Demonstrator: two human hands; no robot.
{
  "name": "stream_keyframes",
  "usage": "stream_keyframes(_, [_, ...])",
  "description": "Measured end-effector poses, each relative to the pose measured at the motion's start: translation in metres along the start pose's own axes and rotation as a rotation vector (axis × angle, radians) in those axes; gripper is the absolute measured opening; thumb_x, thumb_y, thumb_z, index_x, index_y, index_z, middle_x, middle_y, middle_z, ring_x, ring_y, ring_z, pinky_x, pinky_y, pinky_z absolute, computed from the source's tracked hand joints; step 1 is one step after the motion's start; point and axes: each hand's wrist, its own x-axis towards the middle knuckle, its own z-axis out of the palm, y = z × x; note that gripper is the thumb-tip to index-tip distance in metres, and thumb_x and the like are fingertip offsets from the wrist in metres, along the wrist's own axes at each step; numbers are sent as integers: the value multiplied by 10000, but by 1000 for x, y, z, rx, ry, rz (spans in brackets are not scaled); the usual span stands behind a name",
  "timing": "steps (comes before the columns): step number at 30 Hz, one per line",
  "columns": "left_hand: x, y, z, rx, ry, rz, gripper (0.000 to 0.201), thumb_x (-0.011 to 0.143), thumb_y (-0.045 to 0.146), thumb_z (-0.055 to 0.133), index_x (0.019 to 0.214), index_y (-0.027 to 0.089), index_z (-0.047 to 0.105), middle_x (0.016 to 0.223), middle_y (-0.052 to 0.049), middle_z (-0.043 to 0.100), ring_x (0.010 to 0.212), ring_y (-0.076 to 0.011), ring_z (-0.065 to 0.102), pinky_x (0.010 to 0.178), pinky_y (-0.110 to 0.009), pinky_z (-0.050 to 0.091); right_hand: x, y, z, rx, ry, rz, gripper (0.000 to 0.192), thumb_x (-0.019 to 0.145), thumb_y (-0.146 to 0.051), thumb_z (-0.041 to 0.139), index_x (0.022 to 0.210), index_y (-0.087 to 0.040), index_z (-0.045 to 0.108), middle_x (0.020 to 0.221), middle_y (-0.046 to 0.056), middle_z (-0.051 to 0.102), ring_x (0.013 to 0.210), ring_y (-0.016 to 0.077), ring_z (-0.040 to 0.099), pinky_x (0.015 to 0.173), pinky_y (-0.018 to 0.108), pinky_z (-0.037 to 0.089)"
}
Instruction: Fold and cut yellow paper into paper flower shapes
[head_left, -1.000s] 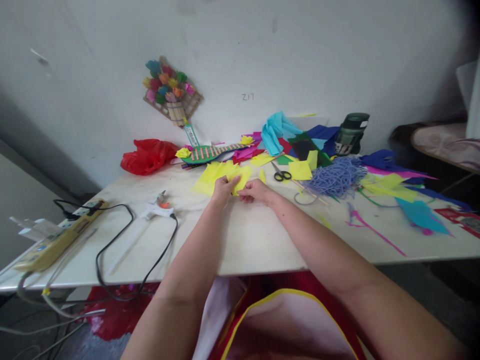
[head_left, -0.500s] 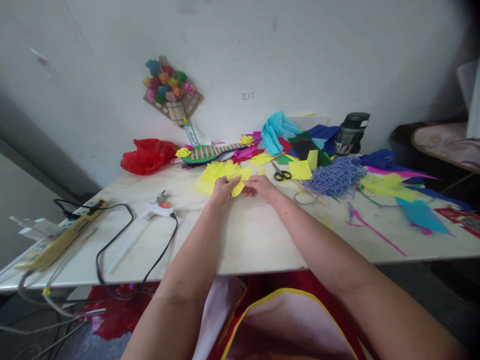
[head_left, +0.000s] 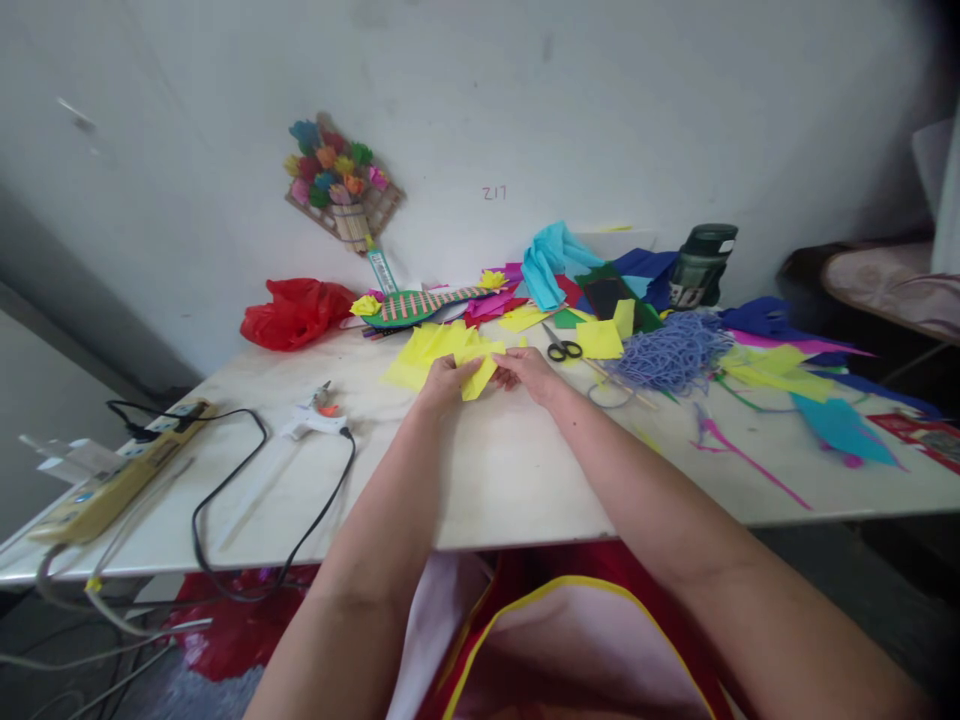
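Yellow paper point(head_left: 475, 384) pinched by left hand point(head_left: 445, 378) and right hand point(head_left: 526, 372); I see colourful flowers point(head_left: 327, 158) in stick vase point(head_left: 350, 226), cluttered white table point(head_left: 510, 480), grey wall point(head_left: 637, 120).

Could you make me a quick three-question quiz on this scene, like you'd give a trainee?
1. What is the left hand holding?
a) scissors
b) yellow paper
c) purple string

2. True or false: the glue gun lies to the left of that hand.

3. Fill in the colour: the crumpled plastic bag on top of the table is ___.

Key: 1. b; 2. true; 3. red.
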Motion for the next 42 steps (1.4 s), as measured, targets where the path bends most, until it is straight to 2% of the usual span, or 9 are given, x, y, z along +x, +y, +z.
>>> stream_keyframes(5, [-2, 0, 0, 17, -68, -67, 507, 486, 420, 719, 856, 83, 634, 733, -95, 655, 622, -166, 587, 540, -246, 434, 1, -3, -5, 9, 37, -12, 202, 650, -305, 644, 719, -142, 546, 522, -8, 588, 402, 85, 534, 350, 164, 385])
stream_keyframes(9, [-3, 1, 2, -2, -119, -117, 476, 463, 375, 739, 829, 90, 633, 689, -74, 650, 592, -161, 585, 537, -252, 437, 3, -3, -6, -39, 46, -34, 198, 602, -277, 681, 658, -133, 557, 471, -29, 562, 357, 72, 492, 365, 180, 411])
stream_keyframes(14, [-3, 4, 3, -6, -68, -98, 399, 479, 364, 730, 747, 87, 624, 635, -61, 635, 521, -130, 560, 508, -240, 433, 4, -4, -5, -10, 114, -42, 151, 638, -244, 651, 649, -139, 544, 475, -26, 571, 386, 87, 528, 375, 184, 439])
stream_keyframes(20, [-3, 6, 3, 34, 0, -76, 368, 495, 366, 717, 723, 107, 591, 634, -41, 621, 489, -116, 551, 475, -238, 437, 2, -5, -9, 3, 35, 6, 214, 619, -284, 680, 665, -130, 540, 513, -10, 579, 401, 104, 557, 349, 183, 432])
stream_keyframes(25, [-3, 5, 4, 90, -27, -62, 353, 500, 370, 715, 698, 109, 583, 527, -11, 574, 429, -103, 511, 431, -230, 425, -1, -7, -8, -62, -14, 35, 247, 575, -295, 715, 676, -132, 559, 510, -6, 594, 403, 101, 555, 352, 174, 421])
stream_keyframes(29, [-2, 4, 1, 65, -45, -76, 358, 515, 353, 708, 741, 100, 594, 608, -36, 603, 474, -113, 543, 470, -237, 460, -1, -7, -6, -96, 12, 23, 230, 562, -271, 723, 644, -133, 559, 479, -19, 578, 390, 98, 547, 339, 166, 400])
stream_keyframes(34, [0, 2, -7, -31, -143, -82, 336, 562, 307, 687, 805, 100, 585, 743, -65, 630, 561, -121, 587, 570, -248, 498, 3, -4, -8, -65, 34, 11, 211, 571, -249, 714, 659, -134, 562, 506, -18, 593, 383, 89, 538, 336, 167, 402])
stream_keyframes(42, [0, 1, -9, -67, -173, -73, 304, 589, 262, 670, 834, 103, 586, 771, -62, 630, 613, -131, 607, 611, -255, 510, 3, -3, -9, -11, 15, 9, 158, 612, -182, 667, 730, -134, 575, 544, -21, 607, 375, 75, 529, 347, 164, 406])
